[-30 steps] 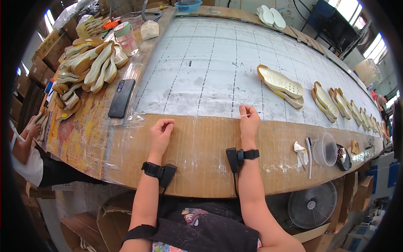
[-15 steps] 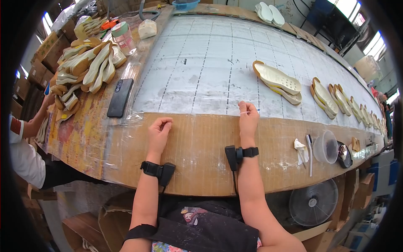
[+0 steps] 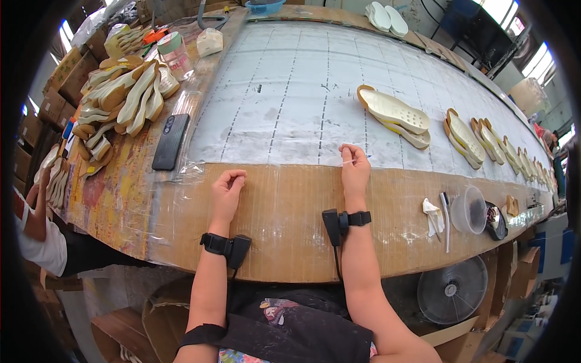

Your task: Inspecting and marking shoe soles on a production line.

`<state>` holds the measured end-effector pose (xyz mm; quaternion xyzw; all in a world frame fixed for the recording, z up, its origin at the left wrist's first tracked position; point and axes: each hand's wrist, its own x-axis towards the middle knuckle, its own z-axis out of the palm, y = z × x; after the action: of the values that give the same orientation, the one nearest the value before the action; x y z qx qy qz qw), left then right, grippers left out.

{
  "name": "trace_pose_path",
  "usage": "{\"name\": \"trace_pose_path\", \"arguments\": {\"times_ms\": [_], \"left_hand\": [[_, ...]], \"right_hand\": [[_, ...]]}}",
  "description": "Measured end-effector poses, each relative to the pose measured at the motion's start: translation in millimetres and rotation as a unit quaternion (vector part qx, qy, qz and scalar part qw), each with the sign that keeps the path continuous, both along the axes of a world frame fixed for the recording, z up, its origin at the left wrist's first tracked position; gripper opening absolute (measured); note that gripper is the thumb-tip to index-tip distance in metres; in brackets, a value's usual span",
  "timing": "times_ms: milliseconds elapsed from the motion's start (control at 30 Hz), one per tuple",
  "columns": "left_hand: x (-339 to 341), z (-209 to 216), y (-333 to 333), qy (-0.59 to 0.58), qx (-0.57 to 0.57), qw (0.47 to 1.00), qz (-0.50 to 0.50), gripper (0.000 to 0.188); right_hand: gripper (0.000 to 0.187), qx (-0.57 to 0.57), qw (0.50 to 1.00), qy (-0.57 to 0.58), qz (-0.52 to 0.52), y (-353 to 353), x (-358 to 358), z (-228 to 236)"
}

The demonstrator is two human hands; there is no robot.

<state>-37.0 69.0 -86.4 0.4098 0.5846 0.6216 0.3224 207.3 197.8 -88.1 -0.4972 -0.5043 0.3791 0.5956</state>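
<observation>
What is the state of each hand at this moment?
Left hand: loosely closed, nothing visible in it.
Right hand: closed on a thin pale stick.

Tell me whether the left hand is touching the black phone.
Apart: the head view shows worktop between the left hand and the black phone.

Right grip (image 3: 355,164) pinching thin pale stick (image 3: 347,163); left grip (image 3: 227,189) curled over cardboard (image 3: 284,224); soles (image 3: 394,114) at right.

Cardboard table edging (image 3: 278,209) is sheathed in glossy plastic film (image 3: 290,248); the shoe sole (image 3: 393,111) is matt-finished
</observation>
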Motion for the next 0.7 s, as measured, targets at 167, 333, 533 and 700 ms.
{"name": "trace_pose_path", "arguments": {"times_ms": [167,333,533,700], "left_hand": [[3.6,-0.1,0.5,0.040,-0.020,0.999,-0.001,0.009],[10.7,0.6,1.9,0.004,0.000,1.000,0.001,0.009],[18.3,3.1,1.9,-0.002,0.003,1.000,0.003,0.009],[21.5,0.6,3.2,0.019,-0.004,1.000,0.005,0.010]], "right_hand": [[0.014,-0.037,0.999,-0.017,0.017,-4.0,3.4,7.7],[0.015,-0.019,0.999,-0.028,0.024,-3.4,10.1,7.5],[0.015,-0.036,0.998,-0.044,0.026,-4.0,16.6,12.2],[0.015,-0.045,0.998,-0.041,0.030,-3.0,20.3,10.8]]}}
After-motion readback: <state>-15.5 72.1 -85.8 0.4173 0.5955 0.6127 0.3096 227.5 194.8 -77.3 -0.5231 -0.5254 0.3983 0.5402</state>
